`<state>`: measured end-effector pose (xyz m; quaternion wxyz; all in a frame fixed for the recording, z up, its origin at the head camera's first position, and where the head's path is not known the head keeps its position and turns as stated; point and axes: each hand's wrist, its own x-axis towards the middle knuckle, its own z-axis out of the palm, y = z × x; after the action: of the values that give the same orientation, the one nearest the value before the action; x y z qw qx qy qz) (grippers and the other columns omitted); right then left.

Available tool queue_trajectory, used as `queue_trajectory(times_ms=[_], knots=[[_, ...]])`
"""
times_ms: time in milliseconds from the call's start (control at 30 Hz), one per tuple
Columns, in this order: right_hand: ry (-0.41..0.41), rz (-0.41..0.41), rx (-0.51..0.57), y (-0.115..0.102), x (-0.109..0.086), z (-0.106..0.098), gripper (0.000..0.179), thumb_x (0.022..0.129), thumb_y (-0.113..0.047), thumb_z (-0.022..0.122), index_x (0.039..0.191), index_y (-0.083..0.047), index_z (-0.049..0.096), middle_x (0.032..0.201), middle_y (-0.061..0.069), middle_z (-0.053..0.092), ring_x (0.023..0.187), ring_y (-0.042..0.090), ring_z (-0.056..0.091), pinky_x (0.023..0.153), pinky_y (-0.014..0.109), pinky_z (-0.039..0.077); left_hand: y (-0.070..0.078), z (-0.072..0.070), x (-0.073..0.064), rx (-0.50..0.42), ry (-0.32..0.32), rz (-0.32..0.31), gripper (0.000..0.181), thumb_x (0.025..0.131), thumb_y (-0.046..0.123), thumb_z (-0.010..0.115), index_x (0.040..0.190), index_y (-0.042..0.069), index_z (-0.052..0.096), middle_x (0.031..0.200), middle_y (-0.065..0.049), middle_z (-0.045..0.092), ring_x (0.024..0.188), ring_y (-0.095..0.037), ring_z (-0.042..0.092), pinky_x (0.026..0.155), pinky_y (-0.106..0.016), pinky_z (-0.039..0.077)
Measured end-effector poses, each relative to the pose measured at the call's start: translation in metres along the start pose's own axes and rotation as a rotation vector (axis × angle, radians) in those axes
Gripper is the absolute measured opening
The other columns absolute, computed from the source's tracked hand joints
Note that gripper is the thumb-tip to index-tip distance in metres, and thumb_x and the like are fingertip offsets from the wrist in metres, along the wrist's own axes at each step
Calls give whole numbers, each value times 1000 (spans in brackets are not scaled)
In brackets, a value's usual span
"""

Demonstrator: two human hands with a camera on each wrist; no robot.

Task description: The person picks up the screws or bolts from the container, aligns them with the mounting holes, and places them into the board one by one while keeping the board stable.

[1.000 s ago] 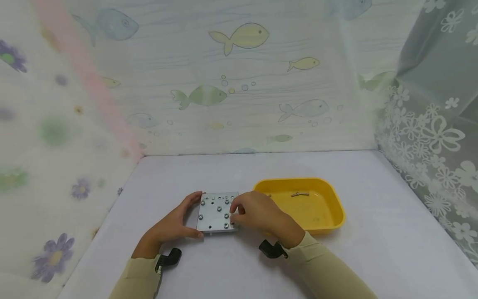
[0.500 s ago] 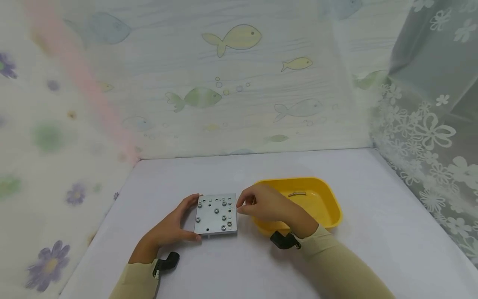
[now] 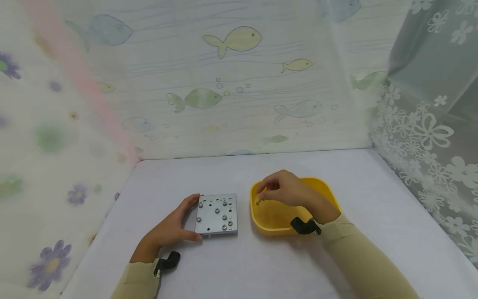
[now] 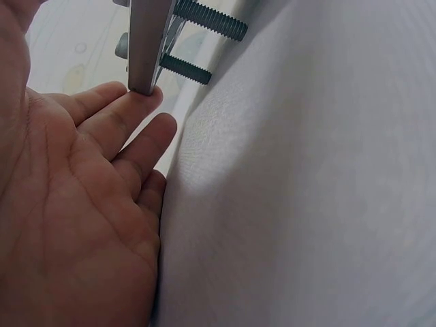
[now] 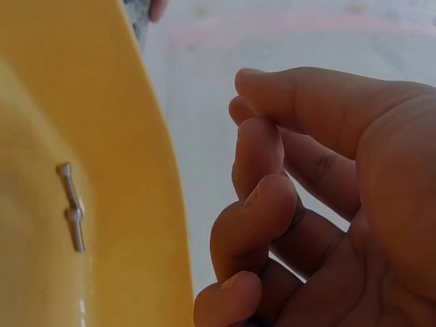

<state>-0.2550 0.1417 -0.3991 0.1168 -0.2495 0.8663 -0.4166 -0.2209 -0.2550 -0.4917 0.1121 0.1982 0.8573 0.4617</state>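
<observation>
In the head view my left hand (image 3: 173, 224) holds a silver metal plate (image 3: 213, 222) by its left side, thumb at the near edge and fingers at the far edge. Several socket-head bolts stand in the plate's top. The left wrist view shows threaded bolt shanks (image 4: 211, 20) sticking out of its underside. My right hand (image 3: 287, 189) is over the yellow tray (image 3: 274, 231), fingers loosely bent, nothing visible between them. Below its fingertips a small bolt (image 3: 258, 202) shows in the tray. Two bolts (image 5: 73, 214) lie end to end there in the right wrist view.
A white cloth (image 3: 246, 270) covers the table. Behind it hangs a fish-patterned curtain (image 3: 231, 120), with a flower-patterned sheet (image 3: 76, 193) on the left and a lacy grey curtain (image 3: 429, 133) on the right.
My right hand has left the plate's right edge and moved right, over the tray. The left hand keeps its hold on the plate. The head view has shifted slightly.
</observation>
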Motion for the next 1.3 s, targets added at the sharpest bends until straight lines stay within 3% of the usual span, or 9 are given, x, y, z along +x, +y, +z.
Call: queue_trajectory(times_ms=[400,500,733,967,1167,1300], knots=[[-86,69,-33,22,14,-11,20,95,-26,76,112,-17,81,90,9,74,74,17,54,65,28,45,-7,3,-2,-18,0,-6,128,62,33,100,164,27,22,169,1,31,160,-32,15,123,-70,4],[-114,92,-60,28,20,-10,20,95,-26,75,113,-19,80,94,11,76,74,17,59,64,28,48,-8,3,-1,-19,3,1,128,62,33,100,164,27,22,169,1,31,160,-31,15,123,-70,4],[-180,209,-24,35,28,-4,24,96,-22,74,118,-14,79,84,9,76,62,17,65,63,32,60,-3,1,0,-6,1,-1,130,62,35,100,165,23,21,169,-1,30,160,-32,15,123,-70,4],[-194,249,-64,36,30,3,26,96,-19,75,120,-10,78,82,4,76,62,16,65,62,29,58,-5,0,-1,-2,4,21,128,63,34,100,164,24,22,169,0,31,160,-29,17,124,-66,5],[-177,245,-144,38,27,7,24,93,-19,77,116,-12,79,83,0,75,65,14,65,63,27,56,-7,3,0,9,4,-18,128,61,37,100,163,30,24,167,9,33,160,-21,18,127,-60,8],[-173,252,-168,41,27,11,21,91,-20,78,111,-14,81,81,-1,73,62,15,63,62,28,55,-8,5,-2,10,8,-34,129,61,37,100,164,29,23,168,10,32,161,-21,16,127,-60,7]])
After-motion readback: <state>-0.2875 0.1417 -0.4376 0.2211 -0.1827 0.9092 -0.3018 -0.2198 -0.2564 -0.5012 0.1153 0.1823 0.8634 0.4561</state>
